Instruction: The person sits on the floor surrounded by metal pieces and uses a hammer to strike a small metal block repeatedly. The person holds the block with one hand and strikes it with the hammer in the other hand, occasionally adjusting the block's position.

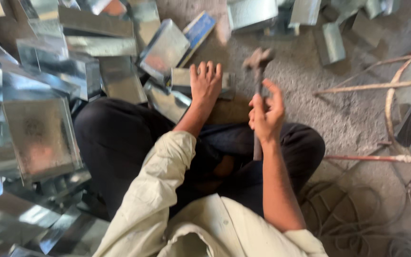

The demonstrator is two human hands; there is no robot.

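Observation:
I sit cross-legged on a concrete floor. My left hand [206,82] lies flat, fingers spread, pressing down a small folded sheet-metal piece [181,77] in front of my knees. My right hand [266,115] grips the handle of a hammer [258,64], its head raised and blurred just right of the metal piece. Under the piece, part of a brownish block shows between my legs; its shape is unclear.
Several shiny folded sheet-metal trays [41,135] are heaped at my left and across the top [165,47]. Thin wooden sticks [376,86] lie at the right. Coiled wire [353,223] rests on the floor at lower right. A dark block [409,124] stands near the sticks.

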